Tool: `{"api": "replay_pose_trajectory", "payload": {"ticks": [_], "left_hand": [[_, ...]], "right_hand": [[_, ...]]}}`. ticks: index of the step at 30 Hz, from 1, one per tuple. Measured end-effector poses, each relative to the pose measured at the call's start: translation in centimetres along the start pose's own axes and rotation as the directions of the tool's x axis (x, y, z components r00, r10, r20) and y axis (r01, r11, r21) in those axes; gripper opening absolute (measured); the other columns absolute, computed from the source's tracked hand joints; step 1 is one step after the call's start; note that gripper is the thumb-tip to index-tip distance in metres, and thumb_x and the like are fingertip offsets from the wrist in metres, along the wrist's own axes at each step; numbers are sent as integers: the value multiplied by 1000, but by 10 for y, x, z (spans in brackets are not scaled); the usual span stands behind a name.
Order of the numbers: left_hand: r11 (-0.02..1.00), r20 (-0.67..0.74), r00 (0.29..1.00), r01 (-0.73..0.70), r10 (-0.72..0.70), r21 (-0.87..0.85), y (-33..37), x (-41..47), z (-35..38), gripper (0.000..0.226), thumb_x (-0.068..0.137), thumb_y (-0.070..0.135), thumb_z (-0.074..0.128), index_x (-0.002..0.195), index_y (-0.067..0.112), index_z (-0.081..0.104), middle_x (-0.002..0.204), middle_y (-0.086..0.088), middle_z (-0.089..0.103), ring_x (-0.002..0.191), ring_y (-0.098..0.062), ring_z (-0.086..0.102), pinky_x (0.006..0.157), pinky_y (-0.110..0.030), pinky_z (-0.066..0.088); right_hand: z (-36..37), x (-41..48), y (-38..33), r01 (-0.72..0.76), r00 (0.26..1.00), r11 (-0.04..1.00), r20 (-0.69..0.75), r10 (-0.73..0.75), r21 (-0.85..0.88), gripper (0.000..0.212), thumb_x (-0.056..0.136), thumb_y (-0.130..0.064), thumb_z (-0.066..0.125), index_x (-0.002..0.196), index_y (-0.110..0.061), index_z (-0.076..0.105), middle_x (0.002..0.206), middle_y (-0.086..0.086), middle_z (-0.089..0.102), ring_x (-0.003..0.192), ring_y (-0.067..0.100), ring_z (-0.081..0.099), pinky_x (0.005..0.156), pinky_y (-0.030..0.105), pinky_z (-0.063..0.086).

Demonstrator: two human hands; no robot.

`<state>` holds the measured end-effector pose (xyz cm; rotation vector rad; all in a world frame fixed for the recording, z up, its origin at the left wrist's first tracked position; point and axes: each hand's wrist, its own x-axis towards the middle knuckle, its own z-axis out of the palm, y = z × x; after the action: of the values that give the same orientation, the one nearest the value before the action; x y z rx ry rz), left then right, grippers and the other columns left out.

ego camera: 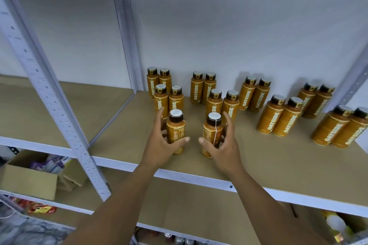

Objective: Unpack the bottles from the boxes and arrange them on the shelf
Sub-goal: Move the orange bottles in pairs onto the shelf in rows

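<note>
Both hands reach onto the shelf, each curled round one upright orange bottle near its front edge. The left hand grips the left bottle, thumb across the label. The right hand holds the right bottle likewise. More paired bottles stand behind and to the right.

Person, seen as two arms only. Left hand and right hand, both bare. Forearms bare along all their visible length. Slim wrists. Thumbnails trimmed short.
</note>
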<state>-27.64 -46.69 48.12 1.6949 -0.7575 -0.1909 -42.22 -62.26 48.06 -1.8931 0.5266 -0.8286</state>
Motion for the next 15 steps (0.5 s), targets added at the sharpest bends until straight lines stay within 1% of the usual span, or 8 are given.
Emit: {"api": "replay_pose_trajectory", "payload": {"ticks": [2,3,7,9,12,15], "left_hand": [[999,-31,999,14,-12,48,-5,-5,0,117,71,46,91,155,54,10,159,8,39,133,-17,50,104,-45,53],[997,-50,999,14,-10,78,-6,-7,1,117,71,47,91,155,53,10,156,7,42,130,-16,52,102,-45,55],[983,-116,993,-14,36,185,-11,-10,6,115,73,48,89,157,47,11,151,5,46,126,-14,53,97,-35,57],[975,-133,989,-39,69,219,-13,-12,7,114,73,48,89,157,43,12,149,4,47,126,-13,53,95,-29,55],[965,-126,987,-60,95,257,-16,-13,7,111,75,47,88,158,38,15,148,4,48,123,-6,51,90,-18,49],[959,-128,985,-74,113,273,-16,-13,8,108,77,45,87,158,36,17,145,4,50,118,-4,51,88,-17,50]], "right_hand": [[0,-5,4,-10,1000,999,-17,10,-32,97,83,-40,83,148,-60,15,161,-12,33,136,7,40,96,13,39],[0,-6,6,-9,999,998,-34,8,-54,95,84,-39,82,150,-57,16,160,-10,34,133,7,42,94,13,40],[1,-6,10,-15,996,990,-89,3,-138,94,85,-39,81,155,-44,19,159,-6,38,124,5,46,92,21,46],[1,-7,11,-16,995,986,-99,-1,-166,94,85,-39,81,156,-43,19,159,-5,39,123,6,47,93,26,48],[1,-7,12,-6,995,978,-97,-14,-209,94,86,-38,80,157,-41,19,158,-4,41,121,6,49,93,26,49],[1,-7,13,-12,995,972,-98,-11,-234,95,86,-35,81,157,-40,19,157,-5,42,119,6,49,94,29,52]]}}
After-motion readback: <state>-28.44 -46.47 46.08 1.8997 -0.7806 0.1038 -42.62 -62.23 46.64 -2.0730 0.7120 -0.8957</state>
